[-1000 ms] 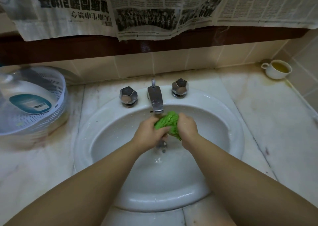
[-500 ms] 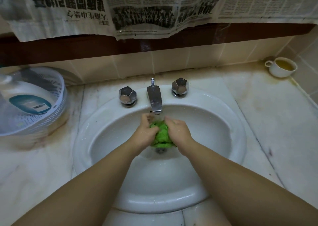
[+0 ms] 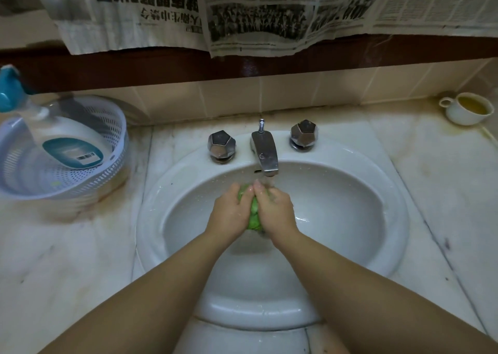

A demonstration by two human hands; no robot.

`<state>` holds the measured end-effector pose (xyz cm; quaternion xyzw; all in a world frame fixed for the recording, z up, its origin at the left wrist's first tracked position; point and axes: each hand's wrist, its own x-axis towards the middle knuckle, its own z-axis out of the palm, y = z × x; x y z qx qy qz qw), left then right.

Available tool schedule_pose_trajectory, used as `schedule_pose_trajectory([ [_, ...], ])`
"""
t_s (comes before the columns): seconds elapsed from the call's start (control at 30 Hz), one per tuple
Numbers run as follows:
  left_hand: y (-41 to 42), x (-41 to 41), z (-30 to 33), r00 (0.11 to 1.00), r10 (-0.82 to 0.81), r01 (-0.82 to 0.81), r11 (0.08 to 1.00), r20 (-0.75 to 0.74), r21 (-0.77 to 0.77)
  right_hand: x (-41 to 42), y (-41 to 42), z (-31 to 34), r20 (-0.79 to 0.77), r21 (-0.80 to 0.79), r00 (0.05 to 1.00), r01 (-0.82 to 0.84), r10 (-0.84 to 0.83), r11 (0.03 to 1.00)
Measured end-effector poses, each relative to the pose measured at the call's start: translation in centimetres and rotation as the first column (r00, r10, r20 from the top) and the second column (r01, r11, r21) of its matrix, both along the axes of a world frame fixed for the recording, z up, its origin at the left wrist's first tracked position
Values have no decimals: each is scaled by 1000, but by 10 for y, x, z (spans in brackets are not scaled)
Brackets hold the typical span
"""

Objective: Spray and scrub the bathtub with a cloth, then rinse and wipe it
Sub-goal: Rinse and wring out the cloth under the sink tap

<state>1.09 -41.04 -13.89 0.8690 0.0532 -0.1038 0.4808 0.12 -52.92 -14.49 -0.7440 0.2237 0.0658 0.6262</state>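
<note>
Two hands, left [image 3: 231, 211] and right [image 3: 275, 211], squeeze one green cloth [image 3: 254, 218] between them. One spout [image 3: 264, 153] and two knobs stand above one sink [image 3: 388, 246].

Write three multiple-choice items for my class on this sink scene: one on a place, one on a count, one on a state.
1. Where does the cup stand?
A. in the basin
B. far right corner of the counter
C. inside the basket

2. How many faceted tap knobs flank the spout?
A. one
B. two
C. three

3. What is the state of the green cloth?
A. spread flat on the counter
B. hanging from the spout
C. bunched between both hands

Answers: 1 B, it sits by the corner tiles; 2 B, one each side; 3 C, left hand and right hand squeeze it beneath the spout.
</note>
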Motion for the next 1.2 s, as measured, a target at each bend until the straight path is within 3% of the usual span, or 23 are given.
schedule_pose_trajectory([
  [0.07, -4, -3, 4, 999, -30, 31, 1000, 22, -5, 10, -2, 5, -67, -8, 996, 49, -50, 999],
  [0.27, -2, -8, 4, 986, -84, 73, 994, 146, 79, 19, -1, 12, -297, 194, 950, 155, -92, 969],
  [0.5, -4, -6, 3, 914, -219, 121, 950, 341, 286, 24, -1, 13, -396, 346, 901, 324, -176, 880],
  [0.6, -7, 0, 7, 961, -162, 98, 958, 223, 270, 28, -1, 8, -404, 381, 904, 305, -139, 873],
  [0.7, -11, 10, 7, 999, -41, 40, 990, 5, 138, 28, -14, 12, -363, 340, 927, 223, -92, 913],
  [0.77, -16, 12, 4, 994, 48, -52, 998, -102, -34, 25, -25, 9, -245, 315, 964, 182, -105, 932],
  [0.87, -26, 11, 3, 943, 180, -252, 936, -280, -245, 16, -26, -3, 4, 307, 998, 55, -59, 950],
  [0.93, -34, 11, 3, 937, 178, -260, 930, -299, -261, 16, -17, -6, 64, 165, 998, 4, -14, 986],
  [1.0, -38, 11, 2, 964, 138, -187, 960, -229, -206, 23, -13, -9, 67, 52, 996, 51, -55, 997],
  [1.1, -39, 11, 5, 972, 137, -178, 960, -193, -214, 35, -12, -8, -67, 14, 983, 172, -170, 985],
  [1.2, -38, 10, 5, 960, 187, -236, 939, -206, -250, 40, -10, -2, -132, -29, 973, 189, -191, 982],
])
